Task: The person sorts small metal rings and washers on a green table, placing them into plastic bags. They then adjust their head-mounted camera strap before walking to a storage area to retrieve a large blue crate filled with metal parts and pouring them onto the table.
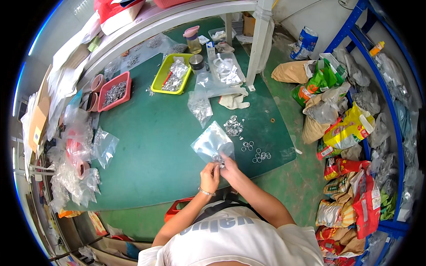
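Close in front of my body, both hands meet at the near end of a clear plastic bag (212, 141), which lies out over the green tabletop. My right hand (228, 167) is closed on the bag's near edge, thumb along its side. Beside it my left hand (210, 177), with a bracelet at the wrist, pinches at the same end; what lies between its fingertips is partly hidden. A few shiny metal rings (217, 158) show at the bag by my fingers. Just past the bag is a pile of metal rings (233, 126), with looser rings (262, 155) to its right.
Toward the back stand a yellow-green basket (154, 85), a red basket (103, 106) of small metal parts, a jar (197, 63) and a bottle (193, 42). A glove (234, 102) lies near a white table post (257, 48). Stuffed sacks (350, 128) line the right side.
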`<action>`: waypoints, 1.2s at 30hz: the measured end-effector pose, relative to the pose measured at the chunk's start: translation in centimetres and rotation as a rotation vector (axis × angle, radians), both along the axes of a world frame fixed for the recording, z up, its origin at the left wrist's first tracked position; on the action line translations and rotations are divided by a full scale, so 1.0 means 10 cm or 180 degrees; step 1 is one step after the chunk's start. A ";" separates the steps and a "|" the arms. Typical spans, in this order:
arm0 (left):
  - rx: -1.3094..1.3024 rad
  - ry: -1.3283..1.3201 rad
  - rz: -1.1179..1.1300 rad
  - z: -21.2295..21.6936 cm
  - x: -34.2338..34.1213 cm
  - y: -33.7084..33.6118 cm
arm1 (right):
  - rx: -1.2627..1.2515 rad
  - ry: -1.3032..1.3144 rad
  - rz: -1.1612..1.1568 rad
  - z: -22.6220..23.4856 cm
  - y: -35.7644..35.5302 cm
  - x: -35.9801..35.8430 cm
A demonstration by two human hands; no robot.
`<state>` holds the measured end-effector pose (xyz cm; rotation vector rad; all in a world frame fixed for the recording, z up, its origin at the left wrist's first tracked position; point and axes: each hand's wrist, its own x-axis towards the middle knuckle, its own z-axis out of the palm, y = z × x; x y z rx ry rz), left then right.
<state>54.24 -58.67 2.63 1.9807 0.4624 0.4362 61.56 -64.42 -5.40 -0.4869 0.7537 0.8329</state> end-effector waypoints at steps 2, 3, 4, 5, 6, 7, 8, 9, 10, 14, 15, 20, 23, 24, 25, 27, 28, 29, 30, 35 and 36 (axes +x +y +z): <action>0.0082 0.0009 0.0014 -0.03 -0.01 0.05 | -0.0142 -0.0327 0.0197 0.19 0.06 0.01; -0.0012 0.0058 0.0099 -0.06 0.00 0.08 | -0.0216 -0.0501 0.0285 0.23 0.05 0.02; -0.0106 0.0107 0.0180 -0.09 0.02 0.10 | -0.0196 -0.0742 0.0743 0.12 0.00 0.05; -0.0201 0.0156 0.0256 -0.12 0.04 0.12 | -0.0427 -0.1287 0.0816 0.09 -0.07 0.04; -0.0408 0.0089 0.0320 -0.06 0.08 0.15 | -0.0657 -0.1826 0.0902 0.20 -0.11 0.03; -0.0713 0.0108 0.0441 -0.17 0.08 0.22 | -0.0873 -0.2367 0.0999 0.36 -0.15 0.01; -0.1003 0.0041 0.0567 -0.14 0.10 0.25 | -0.1717 -0.3216 0.1498 0.56 -0.24 -0.02; -0.1292 -0.0037 0.0688 -0.08 0.13 0.27 | -0.1573 -0.3554 0.1351 0.74 -0.35 -0.02; -0.1377 -0.0045 0.0680 -0.06 0.12 0.32 | -0.1416 -0.3890 0.1212 0.90 -0.48 -0.01; -0.1642 -0.0218 0.0802 -0.09 0.10 0.39 | -0.3945 -0.4470 0.0719 0.49 -1.17 0.01; -0.1625 -0.0272 0.0854 -0.08 0.11 0.39 | -0.5064 -0.4500 0.0701 0.34 -1.29 0.04; -0.1423 -0.0465 0.1032 -0.04 0.15 0.49 | -0.6084 -0.4580 0.1869 -0.26 -1.49 0.18; -0.1330 -0.0535 0.1093 -0.08 0.14 0.58 | -0.5660 -0.4956 0.2115 -0.33 -1.26 0.38; -0.1274 -0.0527 0.1100 -0.12 0.13 0.59 | -0.5418 -0.5095 0.2134 -0.34 -1.19 0.44; -0.1221 -0.0527 0.1110 -0.14 0.13 0.60 | -0.5290 -0.5256 0.2277 -0.32 -1.13 0.49; -0.1180 -0.0450 0.1043 -0.14 0.09 0.56 | -0.5021 -0.5571 0.2558 -0.29 -1.05 0.57; -0.1161 -0.0411 0.1008 -0.14 0.08 0.53 | -0.4912 -0.5767 0.2617 -0.26 -1.04 0.58; -0.1160 -0.0348 0.0966 -0.13 0.09 0.50 | -0.4780 -0.5963 0.2589 -0.32 -1.06 0.59; -0.1166 -0.0286 0.0927 -0.12 0.09 0.46 | -0.4645 -0.6160 0.2567 -0.39 -1.08 0.59; -0.0420 -0.0277 0.0370 -0.19 0.08 0.28 | -0.4270 -0.6150 0.2269 -0.55 -1.15 0.44; -0.0420 -0.0052 0.0270 -0.09 0.07 0.24 | -0.4219 -0.5953 0.1988 -0.49 -1.13 0.41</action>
